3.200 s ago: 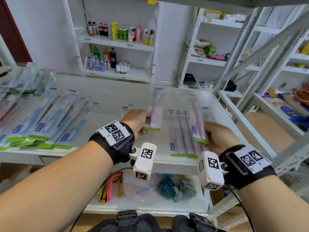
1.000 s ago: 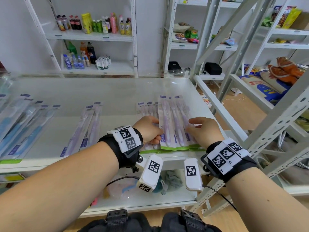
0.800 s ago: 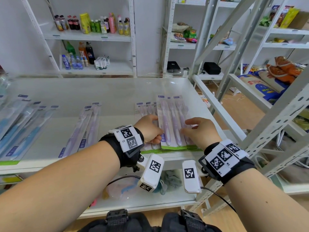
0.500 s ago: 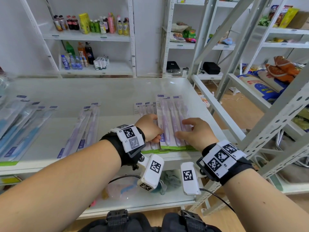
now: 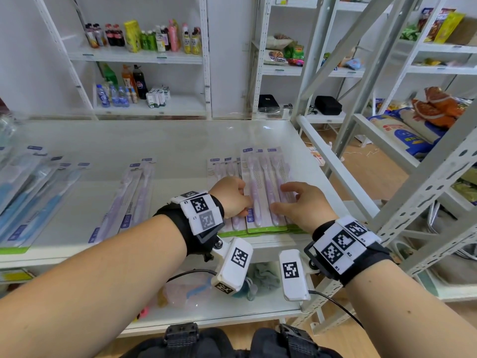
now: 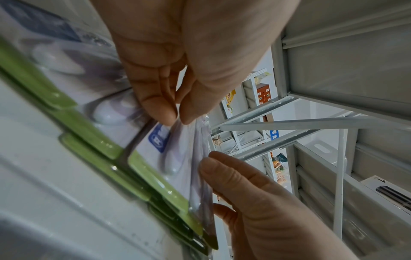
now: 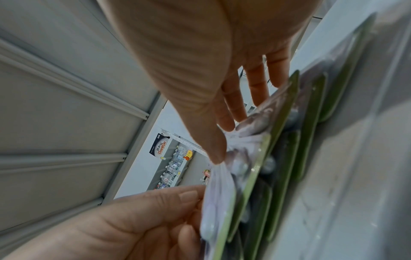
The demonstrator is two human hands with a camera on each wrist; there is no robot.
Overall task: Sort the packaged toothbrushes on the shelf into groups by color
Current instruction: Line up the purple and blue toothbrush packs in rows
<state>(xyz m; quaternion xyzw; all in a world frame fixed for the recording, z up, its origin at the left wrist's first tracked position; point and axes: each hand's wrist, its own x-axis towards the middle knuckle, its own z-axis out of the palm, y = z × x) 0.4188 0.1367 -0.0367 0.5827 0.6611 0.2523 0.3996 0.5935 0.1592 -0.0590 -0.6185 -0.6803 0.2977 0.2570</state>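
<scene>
A stack of purple toothbrush packs with green bottom strips lies at the shelf's front right. My left hand curls at the stack's left edge; in the left wrist view its thumb and forefinger pinch the clear edge of the top purple pack. My right hand lies on the stack's right half, fingers straight and thumb touching the plastic. More purple packs lie partly under the left hand. Two loose purple packs lie mid-shelf, and blue packs fan out at the far left.
The white shelf board has a raised front lip. A slanted metal upright runs close by on the right. A lower shelf holds small items; shelves of drink bottles stand behind.
Three seconds ago my left hand carried a purple pack toward the right group. Over the last second my right hand slid a little left across the stack; the left hand stayed at its edge.
</scene>
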